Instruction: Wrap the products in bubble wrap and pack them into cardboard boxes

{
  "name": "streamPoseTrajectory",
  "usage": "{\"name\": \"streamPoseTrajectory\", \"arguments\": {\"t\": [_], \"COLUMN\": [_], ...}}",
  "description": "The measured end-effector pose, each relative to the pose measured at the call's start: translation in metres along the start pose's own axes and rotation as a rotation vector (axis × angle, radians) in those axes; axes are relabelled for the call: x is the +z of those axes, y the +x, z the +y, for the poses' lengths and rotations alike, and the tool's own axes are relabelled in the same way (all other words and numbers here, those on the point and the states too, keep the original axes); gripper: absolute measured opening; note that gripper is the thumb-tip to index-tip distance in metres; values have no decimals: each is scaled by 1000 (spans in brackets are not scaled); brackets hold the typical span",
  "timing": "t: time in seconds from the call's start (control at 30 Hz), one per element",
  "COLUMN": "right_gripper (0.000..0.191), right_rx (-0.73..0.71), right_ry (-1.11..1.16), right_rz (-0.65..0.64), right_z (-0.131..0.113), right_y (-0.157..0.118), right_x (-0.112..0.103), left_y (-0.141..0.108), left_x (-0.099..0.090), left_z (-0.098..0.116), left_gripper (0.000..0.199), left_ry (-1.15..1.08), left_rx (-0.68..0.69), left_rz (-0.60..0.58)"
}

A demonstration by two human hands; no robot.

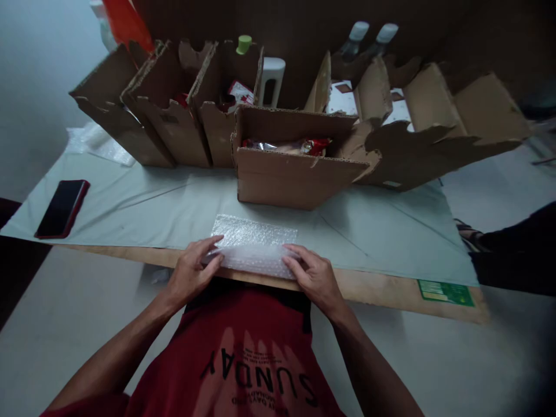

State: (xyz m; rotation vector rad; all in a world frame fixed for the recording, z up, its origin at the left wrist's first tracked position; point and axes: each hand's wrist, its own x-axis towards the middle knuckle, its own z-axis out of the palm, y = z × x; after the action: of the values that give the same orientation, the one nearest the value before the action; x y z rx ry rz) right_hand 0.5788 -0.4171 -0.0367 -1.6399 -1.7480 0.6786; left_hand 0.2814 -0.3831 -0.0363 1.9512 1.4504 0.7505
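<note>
A sheet of bubble wrap (256, 231) lies at the table's front edge, its near part rolled or folded over into a thicker whitish strip. My left hand (195, 266) pinches the left end of that strip between thumb and fingers. At the strip's right end, my right hand (310, 272) grips it in the same way. The far part of the sheet rests flat on the pale green cloth. Whether anything is wrapped inside the strip cannot be made out.
Just beyond the sheet stands a cardboard box (278, 179) holding red and shiny packets. More cardboard bins (169, 127) line the back, with white-capped bottles (357, 35) behind. A phone (63, 208) lies at left near more bubble wrap (98, 142). A person's leg (516, 231) shows at right.
</note>
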Motion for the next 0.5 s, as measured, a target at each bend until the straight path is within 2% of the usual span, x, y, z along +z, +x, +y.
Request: {"name": "streamPoseTrajectory", "arguments": {"t": [0.1,0.23,0.37,0.5], "right_gripper": [33,35,39,40], "right_rx": [-17,-88,-98,-90], "right_ry": [-108,-341,-527,-559], "right_rz": [105,194,229,159], "right_z": [9,25,35,37], "right_y": [20,31,30,37], "right_x": [9,20,21,18], "left_y": [32,65,69,63], "left_x": [5,17,22,16], "left_z": [-4,-12,-16,-22], "left_gripper": [44,53,56,53], "left_ry": [93,334,525,565], "left_rx": [22,48,89,66], "left_rz": [47,-22,-39,26]}}
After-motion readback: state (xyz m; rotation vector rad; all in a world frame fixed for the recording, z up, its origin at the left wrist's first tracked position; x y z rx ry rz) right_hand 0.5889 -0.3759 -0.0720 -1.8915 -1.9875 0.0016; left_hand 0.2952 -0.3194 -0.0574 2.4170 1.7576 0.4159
